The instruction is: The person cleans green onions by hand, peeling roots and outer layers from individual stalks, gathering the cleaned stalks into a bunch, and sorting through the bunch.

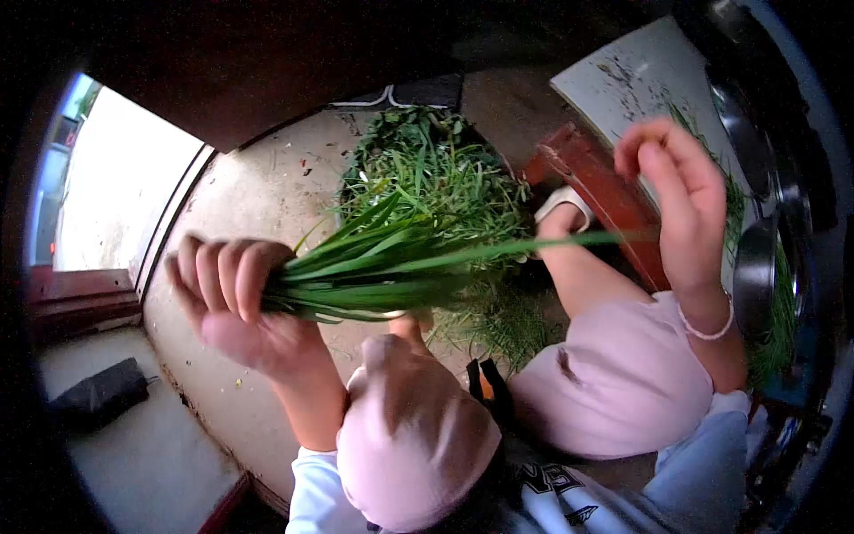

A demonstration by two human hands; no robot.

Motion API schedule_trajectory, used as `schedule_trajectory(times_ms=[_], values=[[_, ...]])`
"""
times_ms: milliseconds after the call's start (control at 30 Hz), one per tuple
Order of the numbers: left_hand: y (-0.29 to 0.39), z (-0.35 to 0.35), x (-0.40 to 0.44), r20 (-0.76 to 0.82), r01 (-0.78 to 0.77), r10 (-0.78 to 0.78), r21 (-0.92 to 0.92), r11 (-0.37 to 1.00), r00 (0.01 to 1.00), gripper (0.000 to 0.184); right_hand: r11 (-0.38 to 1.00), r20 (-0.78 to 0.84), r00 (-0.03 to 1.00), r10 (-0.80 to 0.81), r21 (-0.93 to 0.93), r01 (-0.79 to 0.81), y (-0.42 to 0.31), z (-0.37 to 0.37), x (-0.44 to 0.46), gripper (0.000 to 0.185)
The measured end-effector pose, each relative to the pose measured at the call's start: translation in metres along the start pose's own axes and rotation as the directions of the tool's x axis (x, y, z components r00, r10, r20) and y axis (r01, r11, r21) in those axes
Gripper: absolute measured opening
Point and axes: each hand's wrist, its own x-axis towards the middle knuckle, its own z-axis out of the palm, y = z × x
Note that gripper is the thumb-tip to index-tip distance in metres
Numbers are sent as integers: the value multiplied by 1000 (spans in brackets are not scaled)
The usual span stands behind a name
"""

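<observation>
My left hand [236, 285] is wrapped round one end of a bunch of garlic chives [382, 267], whose long flat green leaves fan out to the right in front of my knees. A single leaf sticks out further, smeared by motion, towards my right wrist. Raised on the right, my right hand [685, 178] has its fingers curled in against the thumb; I cannot make out what, if anything, is between them. Beyond the bunch lies a large heap of cut greens [436, 169] on the floor, with more loose thin leaves [503, 325] nearer to me.
A red wooden stool or bench [605, 196] stands by my right foot. Behind it is a pale board [623, 80] strewn with dark bits. Metal pans [756, 267] and green stalks line the right edge. An open doorway [124, 178] and a dark object [102, 396] are at left.
</observation>
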Motion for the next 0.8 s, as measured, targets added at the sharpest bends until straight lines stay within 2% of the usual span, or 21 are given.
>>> schedule_trajectory(times_ms=[33,67,100,133,167,200,233,267,300,333,367,433,467,500,533,600,633,700,733,767,800], values=[[4,2,-5,79,-83,73,127,988,994,34,990,196,971,137,3,-140,0,-1,-5,16],[8,3,-8,196,-163,112,266,950,974,35,961,388,883,262,-27,-274,-1,4,-10,22],[11,4,-12,314,-255,133,390,885,940,36,936,579,757,302,-31,-349,4,14,-11,24],[6,11,-17,342,-302,144,468,831,928,32,922,733,627,263,0,-387,10,27,-18,29],[6,10,-23,417,-304,61,548,779,907,34,941,791,584,185,29,-338,12,39,-25,35],[0,1,-31,488,-438,126,603,667,864,35,954,839,534,105,67,-294,13,53,-30,42],[-3,-2,-34,553,-482,41,685,547,832,33,894,843,538,26,221,-391,14,70,-37,47],[-2,0,-34,631,-562,-144,755,339,762,32,897,848,530,19,220,-384,11,82,-36,47],[0,5,-28,678,-711,-401,697,88,616,30,694,867,494,67,315,-647,5,97,-34,45],[-4,5,-24,688,-829,-552,560,-9,471,29,409,892,441,101,367,-835,1,109,-33,44],[-18,1,-31,808,-886,-373,377,-270,457,24,239,904,413,113,379,-894,-6,118,-28,41],[-14,-7,-39,785,-816,-341,332,-473,517,9,125,889,434,144,419,-899,-16,127,-21,36],[-13,-18,-42,785,-806,-330,332,-489,524,9,98,875,454,169,444,-891,-20,131,-19,33],[-14,-34,-43,861,-734,-230,215,-644,454,5,361,742,610,277,508,-782,-29,140,-21,32],[-12,-39,-48,833,-696,-220,246,-675,508,6,361,749,603,275,500,-787,-18,147,-24,32],[-8,-45,-53,768,-610,-197,296,-735,609,15,325,655,711,256,634,-702,11,160,-33,31],[7,-40,-58,597,-676,-441,245,-695,670,21,515,472,839,270,665,-540,5,155,-34,26],[6,-44,-55,504,-740,-549,364,-565,667,27,499,362,881,303,728,-471,20,153,-34,21],[4,-44,-54,469,-755,-599,496,-429,649,30,304,463,838,289,785,-539,22,140,-34,15],[4,-44,-53,438,-734,-650,617,-285,621,33,235,454,815,360,802,-550,20,132,-39,11],[5,-47,-52,376,-580,-662,807,-109,648,36,211,444,815,372,815,-540,23,125,-44,10]])
